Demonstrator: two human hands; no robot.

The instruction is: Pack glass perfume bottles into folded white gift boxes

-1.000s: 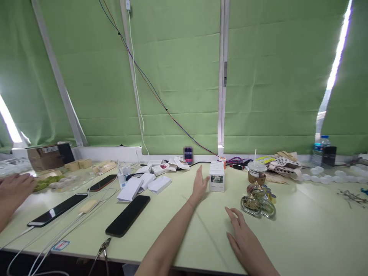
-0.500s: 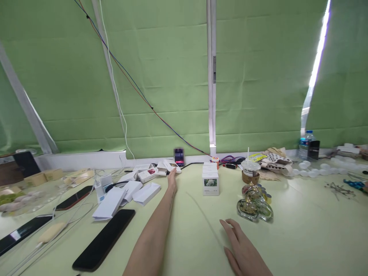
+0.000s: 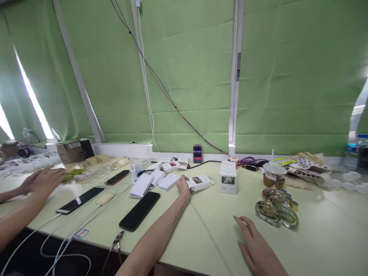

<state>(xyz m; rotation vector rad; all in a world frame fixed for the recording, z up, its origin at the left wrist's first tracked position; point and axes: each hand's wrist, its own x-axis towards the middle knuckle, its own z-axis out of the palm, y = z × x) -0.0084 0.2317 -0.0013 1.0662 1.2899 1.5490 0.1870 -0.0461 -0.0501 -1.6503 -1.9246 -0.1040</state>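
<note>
Reaching across the tabletop (image 3: 324, 234), the left hand (image 3: 183, 185) was seen with its grip curled onto the left end of a white carton with a small dark picture (image 3: 201, 183), which was held on its side between the far edge and the middle; whether it was raised or resting could not be told. The grip of the right hand (image 3: 255, 243) was released, its fingers loosely spread near the near edge, with nothing held; contact with the surface could not be judged. As far as could be seen, part of the arranging was done: white boxes were lined up upright in a row (image 3: 228, 182), one behind another toward the far edge, just right of the held carton, though their number was hidden by the front one. The rest was judged to be left out of line: a red-pictured box (image 3: 170, 166) was laid on its side toward the far edge, and plain white pieces (image 3: 142, 186) were strewn nearer the left corner, apart from the row. A black phone (image 3: 140, 211) was placed between these and the near edge, while glass ornaments (image 3: 277, 209) were grouped toward the right edge, beyond the right hand.
</note>
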